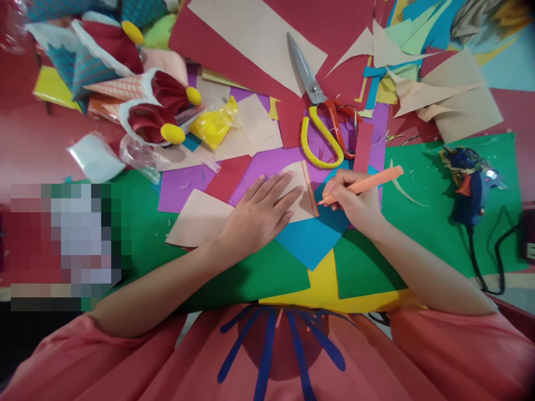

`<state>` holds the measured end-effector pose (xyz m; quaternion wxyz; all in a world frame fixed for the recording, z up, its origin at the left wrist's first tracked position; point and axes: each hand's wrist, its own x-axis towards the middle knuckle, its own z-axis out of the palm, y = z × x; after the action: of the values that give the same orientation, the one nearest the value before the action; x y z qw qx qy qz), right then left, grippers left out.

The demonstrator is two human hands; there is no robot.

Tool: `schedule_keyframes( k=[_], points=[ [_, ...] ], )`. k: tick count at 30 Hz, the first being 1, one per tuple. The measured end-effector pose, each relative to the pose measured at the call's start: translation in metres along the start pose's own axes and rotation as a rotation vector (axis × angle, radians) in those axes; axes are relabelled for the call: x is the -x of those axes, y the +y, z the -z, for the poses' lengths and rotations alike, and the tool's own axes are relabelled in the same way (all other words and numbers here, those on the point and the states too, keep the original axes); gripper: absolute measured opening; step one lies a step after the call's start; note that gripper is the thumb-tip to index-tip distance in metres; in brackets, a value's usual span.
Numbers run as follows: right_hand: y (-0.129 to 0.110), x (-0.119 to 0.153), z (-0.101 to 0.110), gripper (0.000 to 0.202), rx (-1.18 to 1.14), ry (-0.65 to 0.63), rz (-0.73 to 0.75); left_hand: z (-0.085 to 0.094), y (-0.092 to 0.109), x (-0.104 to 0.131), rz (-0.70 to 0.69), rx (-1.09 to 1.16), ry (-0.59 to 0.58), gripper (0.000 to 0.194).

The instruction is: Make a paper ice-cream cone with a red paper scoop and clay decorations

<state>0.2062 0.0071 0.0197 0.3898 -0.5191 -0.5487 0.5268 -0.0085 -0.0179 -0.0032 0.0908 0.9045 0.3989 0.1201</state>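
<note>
My left hand (pixel 263 214) lies flat with its fingers spread on a beige paper piece (pixel 196 217). Near that piece's right edge run orange lines. In my right hand (pixel 355 200) is an orange marker (pixel 378 178), its tip touching or just over the lined edge at the lower right corner. Under the beige piece's right end is a blue sheet (pixel 313 245). Beyond my hands, scissors (pixel 315 97) with one yellow and one red handle lie open on the coloured sheets.
A blue glue gun (pixel 472 195) with a black cord rests on the green sheet (pixel 418 245) at right. Paper cones (pixel 121 89) and a yellow packet (pixel 214 125) lie at upper left. Beige offcuts (pixel 451 94) are scattered at upper right.
</note>
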Motion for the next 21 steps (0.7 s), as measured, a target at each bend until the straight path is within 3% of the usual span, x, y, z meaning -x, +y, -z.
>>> schedule_keyframes(
  k=[9,14,21],
  points=[
    [0.001,-0.004,0.002,0.027,-0.025,0.182,0.016,0.007,0.009,0.002,-0.158,0.035,-0.048,0.043],
    [0.002,-0.004,0.004,0.034,0.103,0.149,0.034,0.012,0.013,0.004,-0.199,0.069,-0.118,0.048],
    [0.004,-0.006,0.006,0.034,0.225,0.071,0.065,0.015,0.012,0.002,-0.226,0.022,-0.123,0.045]
  ],
)
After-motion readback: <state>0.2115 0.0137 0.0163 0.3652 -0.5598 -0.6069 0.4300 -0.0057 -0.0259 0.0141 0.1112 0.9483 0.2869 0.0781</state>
